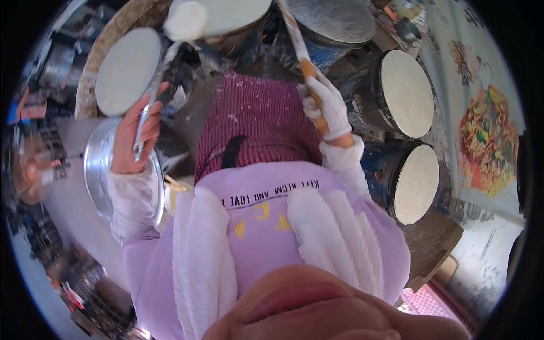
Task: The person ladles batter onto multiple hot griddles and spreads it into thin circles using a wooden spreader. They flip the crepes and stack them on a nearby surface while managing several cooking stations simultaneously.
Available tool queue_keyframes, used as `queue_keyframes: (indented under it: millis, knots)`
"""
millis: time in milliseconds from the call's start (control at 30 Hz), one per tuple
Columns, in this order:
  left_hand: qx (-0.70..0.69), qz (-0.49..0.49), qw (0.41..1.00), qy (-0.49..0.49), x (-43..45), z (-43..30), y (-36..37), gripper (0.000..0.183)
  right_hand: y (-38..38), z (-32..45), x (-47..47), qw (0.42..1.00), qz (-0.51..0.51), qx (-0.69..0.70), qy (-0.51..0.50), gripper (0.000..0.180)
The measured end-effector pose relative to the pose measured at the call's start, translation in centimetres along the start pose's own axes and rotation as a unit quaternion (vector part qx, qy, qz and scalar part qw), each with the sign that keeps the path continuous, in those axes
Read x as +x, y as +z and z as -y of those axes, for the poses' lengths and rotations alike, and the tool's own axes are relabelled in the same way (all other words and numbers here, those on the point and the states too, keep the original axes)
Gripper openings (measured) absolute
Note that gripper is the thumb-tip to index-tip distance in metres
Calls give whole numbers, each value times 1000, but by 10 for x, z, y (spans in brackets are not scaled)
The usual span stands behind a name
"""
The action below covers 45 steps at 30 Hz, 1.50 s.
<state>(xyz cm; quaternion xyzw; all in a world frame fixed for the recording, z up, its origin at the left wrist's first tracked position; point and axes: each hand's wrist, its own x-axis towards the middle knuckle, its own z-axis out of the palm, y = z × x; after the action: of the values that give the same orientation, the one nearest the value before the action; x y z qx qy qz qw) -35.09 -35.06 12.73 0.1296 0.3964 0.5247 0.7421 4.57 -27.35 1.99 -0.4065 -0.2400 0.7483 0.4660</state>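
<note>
My bare left hand grips the metal handle of a ladle, whose round end is coated white. Near it, a thin white batter round lies on a flat surface, and the ladle's end overlaps the edge of a larger white round on a drum-like stove. My right hand, in a white glove, holds the wooden handle of a long tool smeared with white; its far end is out of view. Beyond it sits a dark grey round griddle. To the right, white rounds cover two more griddles.
A large shiny metal basin stands at the left, below my left forearm. A small metal pot is at the upper right. A printed sheet with food pictures hangs at the right. A fan stands at far left.
</note>
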Motion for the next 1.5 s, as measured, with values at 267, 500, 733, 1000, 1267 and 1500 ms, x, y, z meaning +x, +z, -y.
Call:
queue_keyframes:
  millis: [267, 500, 733, 1000, 1267, 1500]
  knots:
    - [102, 262, 956, -89, 255, 14, 162, 37, -61, 65, -16, 968, -202, 24, -146, 49]
    - [342, 201, 915, 66, 464, 135, 254, 26, -78, 112, 83, 957, -232, -12, -172, 49]
    - [779, -4, 428, 459, 588, 185, 205, 19, -111, 97, 161, 939, -278, 30, -202, 50]
    - [678, 30, 529, 509, 534, 95, 246, 45, -127, 51, 240, 913, -359, -52, -186, 49]
    - [451, 86, 882, 107, 447, 64, 181, 26, -175, 76, 359, 747, -436, -317, -389, 42]
    - [410, -105, 905, -46, 350, 143, 29, 33, -179, 112, 393, 716, -283, -581, -263, 50]
